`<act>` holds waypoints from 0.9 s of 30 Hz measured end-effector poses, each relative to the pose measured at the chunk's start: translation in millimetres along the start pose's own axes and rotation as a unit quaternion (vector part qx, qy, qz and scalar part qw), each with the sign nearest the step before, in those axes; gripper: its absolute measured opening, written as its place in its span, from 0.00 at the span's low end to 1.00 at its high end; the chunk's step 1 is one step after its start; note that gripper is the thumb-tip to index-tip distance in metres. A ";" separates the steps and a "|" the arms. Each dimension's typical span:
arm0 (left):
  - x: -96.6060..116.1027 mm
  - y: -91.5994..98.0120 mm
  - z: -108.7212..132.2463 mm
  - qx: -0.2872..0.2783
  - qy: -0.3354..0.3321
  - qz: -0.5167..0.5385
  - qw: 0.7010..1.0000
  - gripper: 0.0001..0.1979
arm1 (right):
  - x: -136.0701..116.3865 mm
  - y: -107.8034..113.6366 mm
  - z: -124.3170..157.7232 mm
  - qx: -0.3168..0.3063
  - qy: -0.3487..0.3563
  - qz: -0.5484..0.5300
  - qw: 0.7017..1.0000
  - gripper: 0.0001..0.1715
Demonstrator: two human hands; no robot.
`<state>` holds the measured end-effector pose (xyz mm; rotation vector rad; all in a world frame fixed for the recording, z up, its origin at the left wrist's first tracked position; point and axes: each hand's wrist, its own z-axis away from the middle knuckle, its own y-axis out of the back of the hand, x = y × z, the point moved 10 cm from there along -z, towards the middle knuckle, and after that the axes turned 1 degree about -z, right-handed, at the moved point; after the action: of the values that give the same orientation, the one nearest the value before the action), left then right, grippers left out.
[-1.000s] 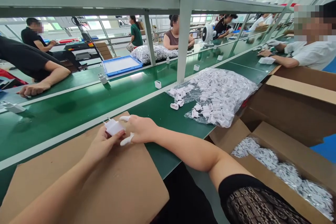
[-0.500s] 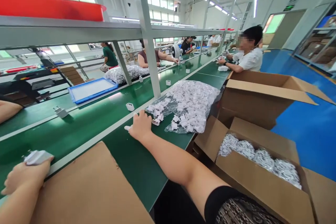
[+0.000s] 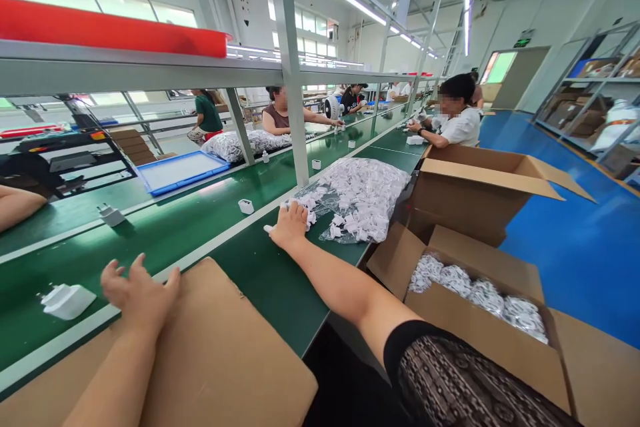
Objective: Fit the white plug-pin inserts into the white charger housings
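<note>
Its fingers spread and released, the left hand point(image 3: 143, 300) no longer holds the white charger point(image 3: 69, 301), which lies on the green belt point(image 3: 165, 240), seemingly finished with, while the right hand point(image 3: 289, 228) is at the loose white parts point(image 3: 312, 200), its grasp impossible to tell.

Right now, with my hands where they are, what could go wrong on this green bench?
The clear bag lies close to the edge of the green bench, so a nudge might send white pieces over. The right hand is at the bag's left side, where it could snag the plastic. The open left hand might knock the white plug lying beside it.
</note>
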<state>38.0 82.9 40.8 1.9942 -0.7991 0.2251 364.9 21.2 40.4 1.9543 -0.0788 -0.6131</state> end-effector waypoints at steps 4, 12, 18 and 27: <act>11.6 16.7 3.8 0.102 0.041 -0.053 0.993 0.34 | -4.1 -7.0 14.1 -0.009 -0.005 0.026 1.000 0.29; 3.5 15.6 4.0 0.104 0.034 -0.039 0.993 0.29 | 25.2 -7.2 24.2 -0.003 -0.137 0.032 0.990 0.34; -2.9 12.7 1.9 0.097 0.042 -0.018 0.994 0.26 | 61.5 -16.0 5.9 -0.037 -0.235 0.046 0.970 0.47; -11.6 5.4 -1.2 0.071 0.070 0.006 0.995 0.25 | 83.0 -12.1 -26.9 -0.042 -0.184 0.075 0.979 0.37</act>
<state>25.9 87.2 39.9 2.0816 -0.7214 0.4350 446.4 22.6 7.0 1.7152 -0.4210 -0.8568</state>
